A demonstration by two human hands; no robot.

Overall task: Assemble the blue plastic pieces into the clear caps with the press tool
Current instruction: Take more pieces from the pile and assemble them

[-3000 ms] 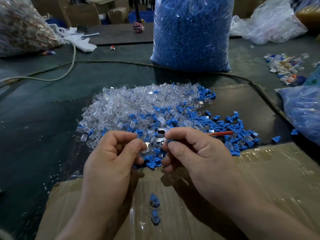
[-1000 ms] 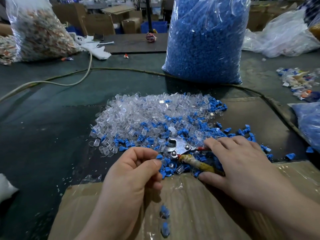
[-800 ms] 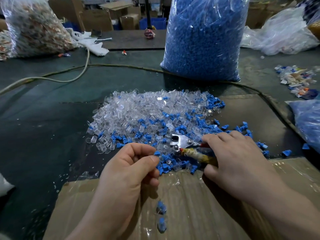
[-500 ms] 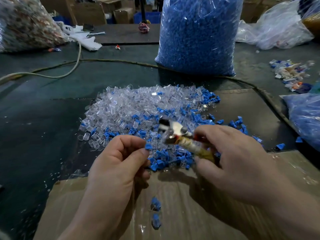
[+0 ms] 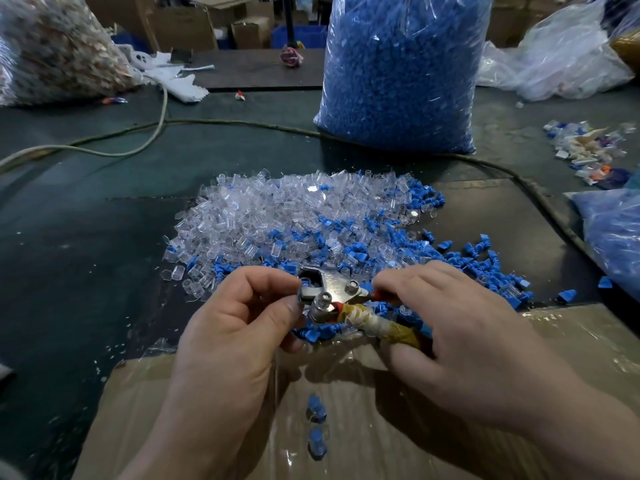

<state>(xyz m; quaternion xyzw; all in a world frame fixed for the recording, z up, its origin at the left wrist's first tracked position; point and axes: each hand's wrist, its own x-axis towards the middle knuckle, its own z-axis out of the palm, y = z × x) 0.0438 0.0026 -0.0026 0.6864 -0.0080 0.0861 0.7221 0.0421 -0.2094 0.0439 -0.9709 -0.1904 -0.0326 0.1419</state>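
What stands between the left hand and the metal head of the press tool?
Nothing visible does. The left hand pinches the head of the press tool directly, and the right hand grips its handles.

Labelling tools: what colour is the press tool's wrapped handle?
Off-white and yellow wrap on the handle, head view.

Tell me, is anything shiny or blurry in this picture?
Head view: the press tool is sharp, not blurred; light glares off the taped cardboard and the big blue bag; the left hand and right hand throw dark shadows on the cardboard; the speckled bag looks soft.
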